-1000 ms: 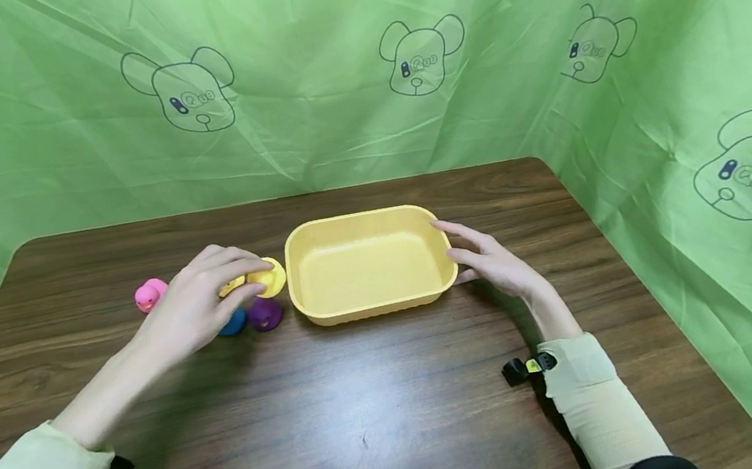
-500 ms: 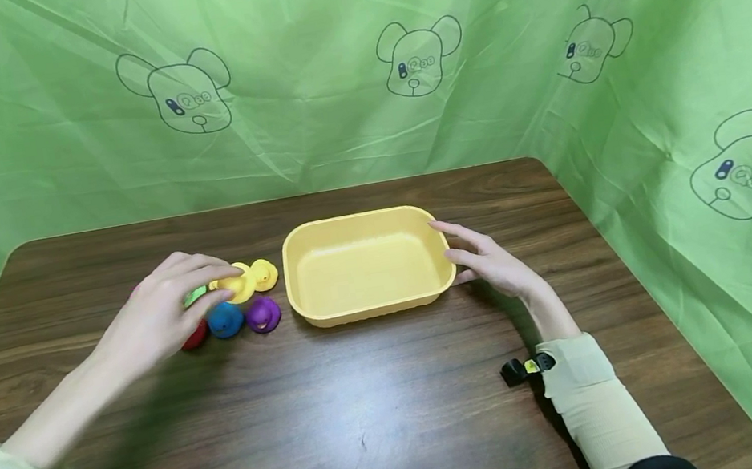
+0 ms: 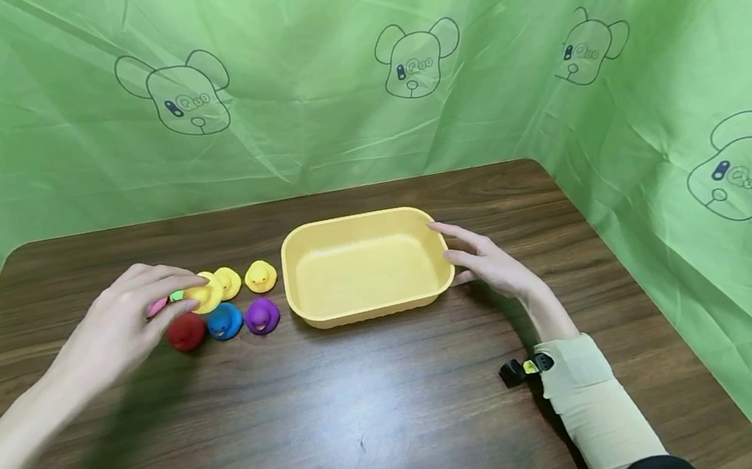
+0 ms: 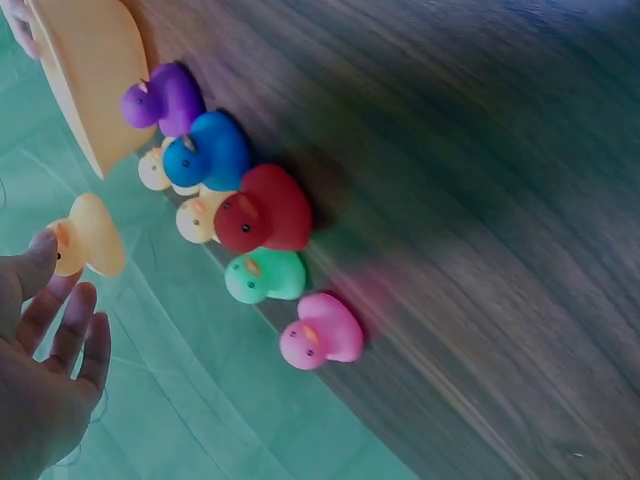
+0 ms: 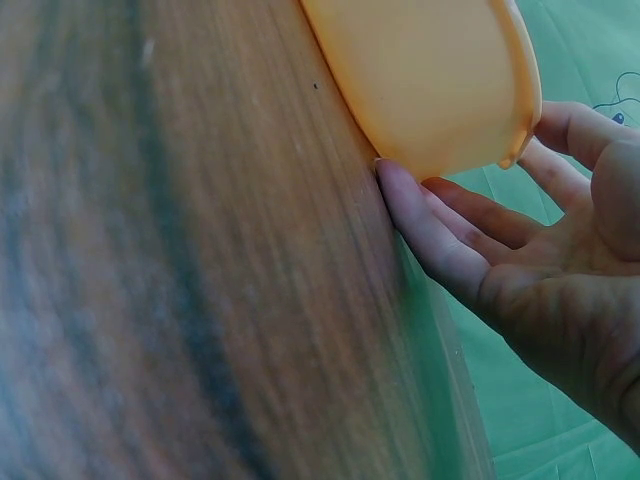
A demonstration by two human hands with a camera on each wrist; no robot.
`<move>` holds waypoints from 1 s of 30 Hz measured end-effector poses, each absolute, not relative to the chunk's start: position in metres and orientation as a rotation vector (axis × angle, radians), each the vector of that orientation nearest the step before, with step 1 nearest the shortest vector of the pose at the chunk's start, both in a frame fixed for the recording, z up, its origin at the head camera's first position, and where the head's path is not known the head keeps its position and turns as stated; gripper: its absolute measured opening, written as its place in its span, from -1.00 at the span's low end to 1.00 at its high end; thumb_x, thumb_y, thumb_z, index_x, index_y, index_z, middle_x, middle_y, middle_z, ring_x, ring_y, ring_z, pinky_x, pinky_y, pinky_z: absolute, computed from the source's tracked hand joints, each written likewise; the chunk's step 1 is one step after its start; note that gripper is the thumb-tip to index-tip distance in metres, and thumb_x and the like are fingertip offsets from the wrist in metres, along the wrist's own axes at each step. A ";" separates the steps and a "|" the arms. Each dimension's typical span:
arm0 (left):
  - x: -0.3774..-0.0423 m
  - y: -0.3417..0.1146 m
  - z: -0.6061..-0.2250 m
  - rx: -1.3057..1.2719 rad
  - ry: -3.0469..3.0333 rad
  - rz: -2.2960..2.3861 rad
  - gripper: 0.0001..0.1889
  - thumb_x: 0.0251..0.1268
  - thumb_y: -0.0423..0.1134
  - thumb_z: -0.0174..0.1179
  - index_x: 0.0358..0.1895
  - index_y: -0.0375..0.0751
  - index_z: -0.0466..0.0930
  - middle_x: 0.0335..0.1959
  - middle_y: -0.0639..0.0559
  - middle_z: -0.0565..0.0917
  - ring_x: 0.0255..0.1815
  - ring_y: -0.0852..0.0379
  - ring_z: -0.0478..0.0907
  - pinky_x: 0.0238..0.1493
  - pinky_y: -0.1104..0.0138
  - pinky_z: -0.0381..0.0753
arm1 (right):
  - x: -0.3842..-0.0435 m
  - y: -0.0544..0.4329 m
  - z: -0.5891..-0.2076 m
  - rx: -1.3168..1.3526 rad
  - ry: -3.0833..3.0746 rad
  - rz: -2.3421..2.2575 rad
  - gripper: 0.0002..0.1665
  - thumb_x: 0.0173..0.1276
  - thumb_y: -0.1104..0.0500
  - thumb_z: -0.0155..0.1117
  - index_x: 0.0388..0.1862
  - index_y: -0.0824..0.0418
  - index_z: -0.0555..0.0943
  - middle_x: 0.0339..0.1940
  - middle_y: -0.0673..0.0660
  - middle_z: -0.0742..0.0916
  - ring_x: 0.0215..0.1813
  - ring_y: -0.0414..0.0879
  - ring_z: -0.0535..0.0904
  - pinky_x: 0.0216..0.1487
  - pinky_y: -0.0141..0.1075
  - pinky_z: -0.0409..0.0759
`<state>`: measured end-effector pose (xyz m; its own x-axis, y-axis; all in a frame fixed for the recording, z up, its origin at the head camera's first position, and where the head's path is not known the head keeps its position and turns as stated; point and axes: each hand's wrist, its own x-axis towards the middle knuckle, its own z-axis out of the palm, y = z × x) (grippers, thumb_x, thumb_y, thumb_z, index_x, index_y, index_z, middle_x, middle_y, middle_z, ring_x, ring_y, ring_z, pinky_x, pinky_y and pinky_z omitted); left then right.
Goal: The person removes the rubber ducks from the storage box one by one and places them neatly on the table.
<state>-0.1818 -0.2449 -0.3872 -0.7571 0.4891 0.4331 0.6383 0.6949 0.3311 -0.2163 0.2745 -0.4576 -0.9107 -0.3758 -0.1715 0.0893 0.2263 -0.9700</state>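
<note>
My left hand (image 3: 122,321) pinches a yellow rubber duck (image 4: 98,235) between thumb and fingertips, raised above the table. Just right of it, two more yellow ducks (image 3: 260,277) stand at the back. In front are a red duck (image 3: 186,332), a blue duck (image 3: 224,321) and a purple duck (image 3: 262,316). A green duck (image 4: 265,276) and a pink duck (image 4: 322,330) are partly covered by the hand in the head view. My right hand (image 3: 493,265) touches the right end of the yellow tub (image 3: 373,312) with fairly straight fingers; no duck shows inside the tub.
The brown wood-grain table (image 3: 354,432) bears it all, with green cloth (image 3: 308,74) hanging behind and at the sides. A black strap device (image 3: 513,373) sits by my right cuff.
My left hand has moved left with the yellow duck, away from the tub and over the row. More of the red and blue ducks shows. My right hand keeps its place on the tub.
</note>
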 end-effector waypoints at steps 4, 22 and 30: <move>-0.180 -0.252 -0.389 -0.867 -2.616 -0.639 -0.58 0.02 -0.46 0.52 0.00 -0.05 0.77 -0.06 0.08 0.80 -0.04 0.29 0.44 0.01 0.37 0.35 | -0.216 0.274 -0.457 -0.265 2.135 -1.727 -0.32 0.64 0.12 0.09 0.66 -0.10 0.21 0.69 0.08 0.25 0.17 -0.14 0.68 0.02 -0.10 0.78; -0.178 -0.289 -0.403 -0.813 -2.627 -0.609 -0.52 -0.09 -0.49 0.53 0.00 -0.06 0.80 -0.02 0.00 0.81 0.05 0.67 0.29 0.14 0.71 0.17 | -0.216 0.274 -0.457 -0.256 2.140 -1.719 -0.32 0.64 0.11 0.09 0.66 -0.09 0.20 0.69 0.09 0.25 0.16 -0.08 0.67 0.03 -0.12 0.78; -0.175 -0.304 -0.410 -0.789 -2.643 -0.617 -0.56 -0.04 -0.47 0.52 -0.02 -0.03 0.80 -0.12 -0.04 0.83 0.06 0.80 0.20 0.15 0.81 0.07 | -0.217 0.275 -0.458 -0.263 2.145 -1.719 -0.33 0.64 0.12 0.08 0.66 -0.10 0.22 0.68 0.10 0.27 0.20 -0.01 0.66 0.03 -0.09 0.78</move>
<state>-0.1746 -0.3041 -0.4104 -0.7990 0.4412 0.4086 0.5766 0.7552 0.3119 -0.2169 0.2748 -0.4575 -0.9112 -0.3734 -0.1740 0.0884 0.2354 -0.9679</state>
